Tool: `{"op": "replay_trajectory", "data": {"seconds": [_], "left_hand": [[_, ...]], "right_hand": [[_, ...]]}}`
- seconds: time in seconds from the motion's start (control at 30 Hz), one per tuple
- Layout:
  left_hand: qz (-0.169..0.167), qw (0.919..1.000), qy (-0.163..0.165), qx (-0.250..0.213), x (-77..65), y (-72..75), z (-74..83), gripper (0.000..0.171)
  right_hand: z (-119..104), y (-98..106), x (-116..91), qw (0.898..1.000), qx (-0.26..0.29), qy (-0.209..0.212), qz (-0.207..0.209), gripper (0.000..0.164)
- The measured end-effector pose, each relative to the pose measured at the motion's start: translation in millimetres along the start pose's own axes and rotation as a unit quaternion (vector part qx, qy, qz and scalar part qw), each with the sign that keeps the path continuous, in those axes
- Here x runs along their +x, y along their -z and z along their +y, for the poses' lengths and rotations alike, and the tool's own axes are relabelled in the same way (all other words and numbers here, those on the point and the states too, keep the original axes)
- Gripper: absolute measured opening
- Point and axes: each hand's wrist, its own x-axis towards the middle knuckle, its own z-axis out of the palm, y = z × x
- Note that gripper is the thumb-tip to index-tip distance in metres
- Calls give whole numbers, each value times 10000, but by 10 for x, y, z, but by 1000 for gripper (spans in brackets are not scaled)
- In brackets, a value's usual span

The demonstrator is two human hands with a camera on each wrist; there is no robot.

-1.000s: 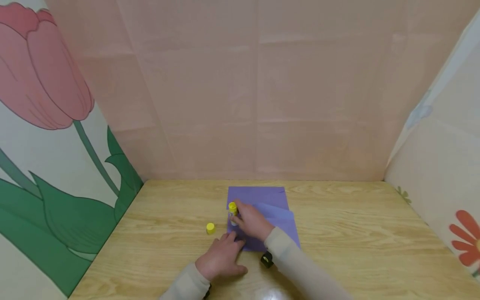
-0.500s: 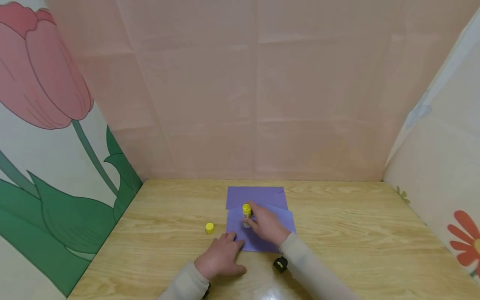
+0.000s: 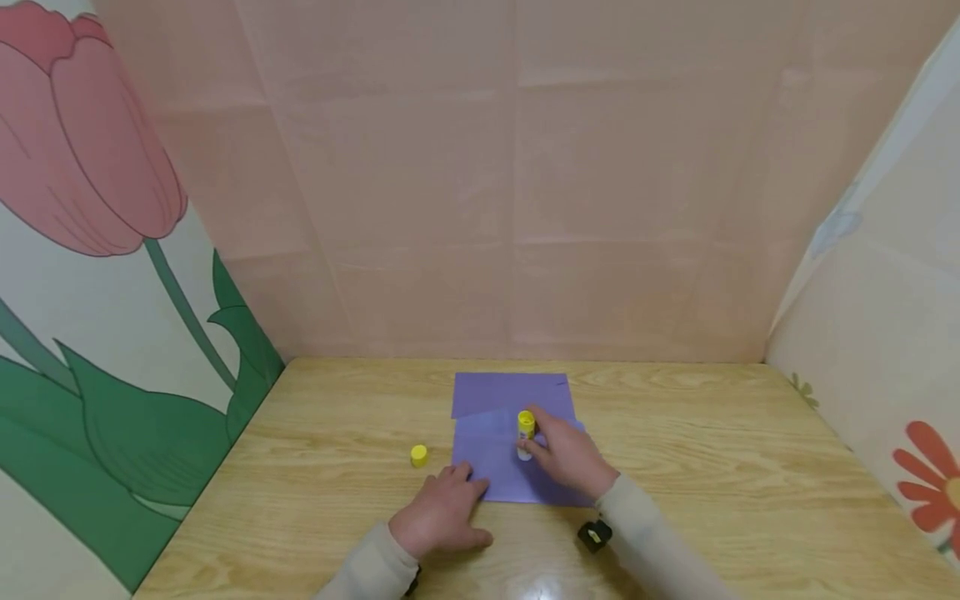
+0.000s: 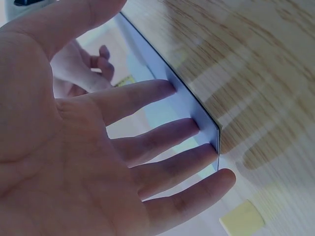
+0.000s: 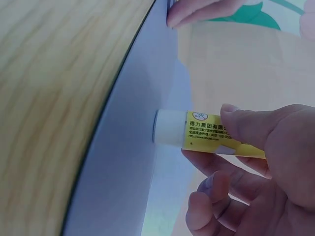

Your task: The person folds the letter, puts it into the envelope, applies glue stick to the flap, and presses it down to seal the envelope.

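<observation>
My right hand pinches a yellow and white glue stick, held upright with its lower end on the purple paper. In the right wrist view, the white end of the glue stick meets the paper surface. Fingers spread, my left hand touches the near left corner of the paper with its fingertips. The left wrist view shows that hand with straight fingers along the paper's edge. Left of the paper stands the yellow cap.
The wooden table reaches a pink-covered back wall. Decorated side panels, one with a tulip, border it left and right. A black wrist device sits under the right wrist. The paper's far section lies behind a fold or overlap line.
My right hand has slid rightward across the paper with the glue stick, from the left edge to right of the middle. The left hand and the cap have stayed in place.
</observation>
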Motion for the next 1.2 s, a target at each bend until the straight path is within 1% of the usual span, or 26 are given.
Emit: {"op": "replay_trajectory", "data": {"seconds": [0.13, 0.23, 0.33, 0.47, 0.57, 0.67, 0.73, 0.87, 1.0, 1.2], "left_hand": [[-11, 10000, 19, -34, 2, 1, -2, 72], [-49, 9999, 7, -120, -4, 3, -5, 76], [-74, 9998, -17, -194, -16, 1, -18, 81], [-60, 9996, -41, -272, -20, -9, -37, 85], [-60, 9996, -44, -290, -17, -15, -36, 85], [-86, 9996, -43, -252, -14, -18, -34, 85], [-107, 9997, -48, -225, -14, -21, -34, 84], [-37, 9998, -70, -159, -24, -30, -28, 84], [15, 9999, -82, -146, -26, -40, -25, 84], [-40, 9996, 15, -270, -25, -32, -31, 84]], "right_hand": [[63, 88, -63, 9997, -170, -152, 16, 23], [92, 120, -84, 9996, -213, -162, 126, 24], [76, 102, -68, 9996, 12, -33, 270, 23], [-39, 37, -17, 9986, 388, 245, 271, 21], [-117, -22, -5, 9980, 353, 492, 186, 21], [-126, -70, -18, 9977, 229, 622, 147, 21], [-106, -82, -36, 9980, 246, 578, 118, 21], [-38, -47, -92, 9983, 43, 498, 308, 23], [54, 48, -171, 9982, -219, 275, 481, 25], [193, 225, -248, 9987, -295, -60, 410, 23]]}}
